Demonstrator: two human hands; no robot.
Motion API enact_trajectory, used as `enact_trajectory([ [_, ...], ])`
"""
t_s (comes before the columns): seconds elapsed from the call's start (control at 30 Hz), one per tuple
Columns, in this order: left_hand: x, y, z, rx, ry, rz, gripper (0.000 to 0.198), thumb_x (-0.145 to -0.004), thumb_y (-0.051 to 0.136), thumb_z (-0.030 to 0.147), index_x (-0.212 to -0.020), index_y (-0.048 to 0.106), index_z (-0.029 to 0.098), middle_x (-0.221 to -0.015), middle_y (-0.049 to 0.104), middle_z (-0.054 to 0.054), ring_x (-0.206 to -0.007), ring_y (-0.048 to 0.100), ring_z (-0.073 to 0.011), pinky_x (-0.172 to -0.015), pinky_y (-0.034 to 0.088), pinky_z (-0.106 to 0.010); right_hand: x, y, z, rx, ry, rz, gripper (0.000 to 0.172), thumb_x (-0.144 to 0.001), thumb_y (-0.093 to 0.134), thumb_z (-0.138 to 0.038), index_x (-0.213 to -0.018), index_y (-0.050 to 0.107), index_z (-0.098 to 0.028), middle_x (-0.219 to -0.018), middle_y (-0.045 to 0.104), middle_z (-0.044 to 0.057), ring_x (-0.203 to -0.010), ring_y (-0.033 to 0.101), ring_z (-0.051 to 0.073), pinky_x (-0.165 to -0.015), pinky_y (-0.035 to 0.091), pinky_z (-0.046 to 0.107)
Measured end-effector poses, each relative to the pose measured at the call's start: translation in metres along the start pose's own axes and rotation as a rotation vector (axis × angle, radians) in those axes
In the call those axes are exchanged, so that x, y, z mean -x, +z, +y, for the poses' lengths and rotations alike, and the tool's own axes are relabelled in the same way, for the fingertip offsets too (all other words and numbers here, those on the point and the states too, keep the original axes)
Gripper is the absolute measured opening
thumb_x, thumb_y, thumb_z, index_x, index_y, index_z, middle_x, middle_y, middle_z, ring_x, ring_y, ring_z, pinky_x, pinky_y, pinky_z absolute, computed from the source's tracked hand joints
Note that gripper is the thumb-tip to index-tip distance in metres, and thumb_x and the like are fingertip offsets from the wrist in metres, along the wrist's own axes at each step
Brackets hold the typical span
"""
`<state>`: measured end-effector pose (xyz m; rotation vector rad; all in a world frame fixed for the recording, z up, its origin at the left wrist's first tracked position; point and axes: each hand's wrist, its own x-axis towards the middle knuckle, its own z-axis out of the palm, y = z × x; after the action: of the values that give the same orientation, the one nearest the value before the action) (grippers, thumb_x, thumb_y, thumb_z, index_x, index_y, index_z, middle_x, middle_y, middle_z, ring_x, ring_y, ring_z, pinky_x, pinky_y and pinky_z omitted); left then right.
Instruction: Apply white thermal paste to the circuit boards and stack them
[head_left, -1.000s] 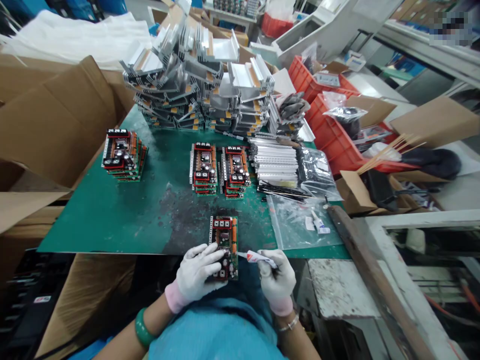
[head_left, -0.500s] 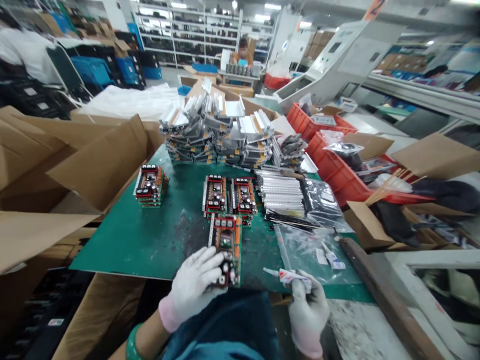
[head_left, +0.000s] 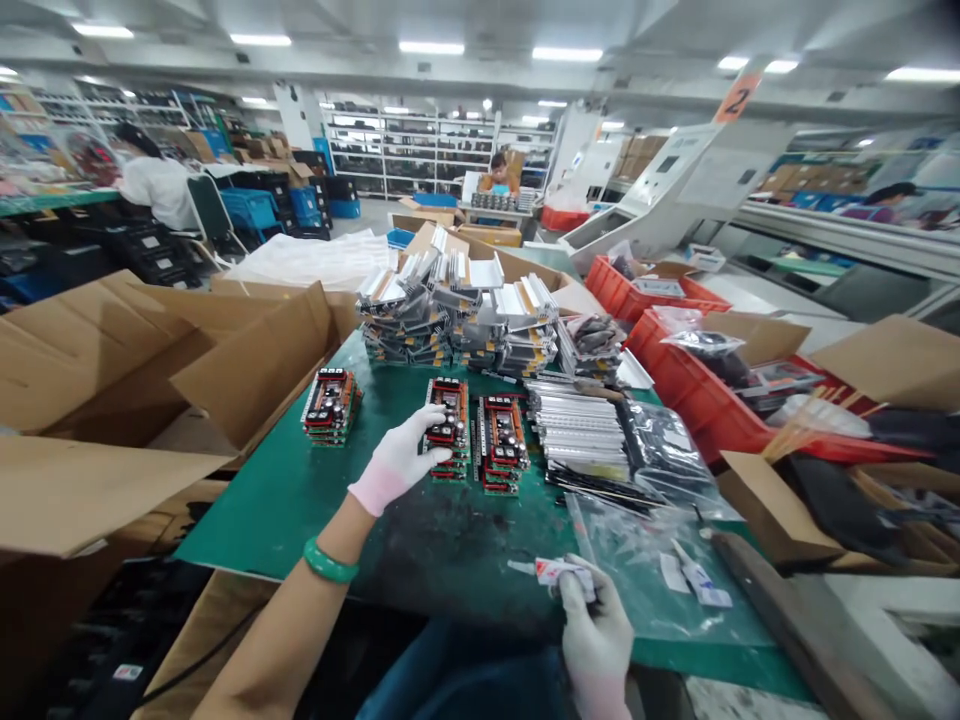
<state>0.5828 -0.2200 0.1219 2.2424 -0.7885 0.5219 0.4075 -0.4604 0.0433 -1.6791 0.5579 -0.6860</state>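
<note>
My left hand, in a white glove with a pink cuff, grips a circuit board on top of the middle stack, thumb and fingers curled around its left side. Beside it stands another stack of circuit boards, and a third board stack sits farther left. My right hand, also gloved, is closed around a small white and red glue tube. The tube's pale nozzle points left over the bench near its front edge.
Metal heat sinks are piled at the back of the green bench. Silver metal strips, black cable ties and a second tube lie right. An open cardboard box borders the left; red crates stand right.
My left hand has moved forward from the bench's front edge to the middle stack, and the board from there has gone with it. My right hand still holds the tube. The view has tilted up.
</note>
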Motion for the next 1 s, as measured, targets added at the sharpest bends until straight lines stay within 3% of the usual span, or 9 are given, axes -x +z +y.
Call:
enact_trajectory([
  [0.13,0.008,-0.024,-0.012,-0.303,-0.063,0.036,0.078,-0.077,0.073,0.06,-0.137,0.046,0.018,-0.145,0.05,-0.016,-0.142,0.037,-0.0359,-0.12,0.022,-0.059,-0.002,-0.003,0.0,0.003,0.139,-0.011,0.048,-0.067,0.072,-0.06,-0.084,0.069,-0.015,-0.074,0.075,0.007,-0.063,0.067,0.022,-0.059,0.053,0.031],
  [0.2,0.015,-0.047,-0.024,-0.53,-0.171,0.088,0.081,-0.077,0.071,0.062,-0.138,0.045,0.015,-0.147,0.047,-0.019,-0.141,0.036,-0.0384,-0.119,0.019,-0.061,-0.003,-0.002,0.0,-0.031,0.184,-0.007,0.049,-0.066,0.073,-0.06,-0.085,0.067,-0.015,-0.071,0.073,0.006,-0.059,0.065,0.02,-0.057,0.052,0.031],
  [0.27,0.024,-0.07,-0.038,-0.698,-0.3,0.083,0.074,-0.08,0.07,0.055,-0.136,0.047,0.012,-0.143,0.05,-0.02,-0.137,0.04,-0.0396,-0.117,0.022,-0.062,-0.004,-0.001,-0.001,-0.072,0.19,-0.001,0.048,-0.067,0.073,-0.058,-0.088,0.066,-0.015,-0.069,0.072,0.004,-0.057,0.063,0.018,-0.056,0.052,0.031],
  [0.33,0.032,-0.088,-0.05,-0.781,-0.388,0.007,0.061,-0.082,0.068,0.043,-0.132,0.052,0.012,-0.133,0.057,-0.02,-0.127,0.05,-0.0381,-0.11,0.035,-0.058,-0.004,0.001,-0.003,-0.111,0.179,0.013,0.049,-0.07,0.072,-0.056,-0.097,0.064,-0.016,-0.072,0.072,0.003,-0.056,0.062,0.017,-0.058,0.052,0.031],
  [0.47,0.044,-0.098,-0.059,-0.777,-0.421,-0.041,0.039,-0.087,0.056,0.025,-0.126,0.058,0.017,-0.123,0.063,-0.014,-0.109,0.062,-0.0309,-0.087,0.053,-0.042,-0.004,0.003,-0.003,-0.212,0.195,-0.006,0.05,-0.075,0.072,-0.052,-0.11,0.059,-0.019,-0.076,0.07,-0.001,-0.056,0.063,0.014,-0.061,0.051,0.031],
  [0.6,0.058,-0.083,-0.034,-0.775,-0.362,0.072,0.035,-0.092,0.058,0.03,-0.124,0.058,0.018,-0.12,0.063,-0.014,-0.106,0.062,-0.0307,-0.08,0.054,-0.038,-0.005,0.002,0.002,-0.327,0.221,-0.016,0.049,-0.075,0.074,-0.052,-0.108,0.057,-0.019,-0.076,0.07,-0.002,-0.056,0.064,0.014,-0.06,0.052,0.03],
  [0.73,0.092,-0.057,0.025,-0.684,0.026,0.367,0.028,-0.092,0.063,0.034,-0.116,0.061,0.018,-0.105,0.067,-0.01,-0.094,0.064,-0.0239,-0.079,0.053,-0.033,-0.007,0.002,0.006,-0.385,0.234,-0.006,0.046,-0.075,0.074,-0.055,-0.1,0.058,-0.019,-0.078,0.071,0.0,-0.056,0.062,0.013,-0.055,0.051,0.029],
  [0.87,0.131,-0.017,0.088,-0.308,0.268,0.149,0.015,-0.099,0.053,0.028,-0.101,0.064,0.018,-0.082,0.065,-0.003,-0.082,0.063,-0.0171,-0.084,0.051,-0.03,-0.009,0.005,0.005,-0.388,0.21,-0.015,0.041,-0.08,0.07,-0.056,-0.096,0.058,-0.02,-0.079,0.071,0.0,-0.057,0.061,0.013,-0.055,0.049,0.027],
  [1.0,0.156,0.027,0.115,-0.067,0.391,-0.006,0.015,-0.097,0.054,0.022,-0.105,0.064,0.015,-0.083,0.066,-0.003,-0.08,0.063,-0.0159,-0.077,0.053,-0.03,-0.007,0.009,0.002,-0.376,0.163,-0.01,0.039,-0.081,0.069,-0.056,-0.092,0.059,-0.02,-0.077,0.069,-0.001,-0.057,0.059,0.012,-0.057,0.049,0.027],
])
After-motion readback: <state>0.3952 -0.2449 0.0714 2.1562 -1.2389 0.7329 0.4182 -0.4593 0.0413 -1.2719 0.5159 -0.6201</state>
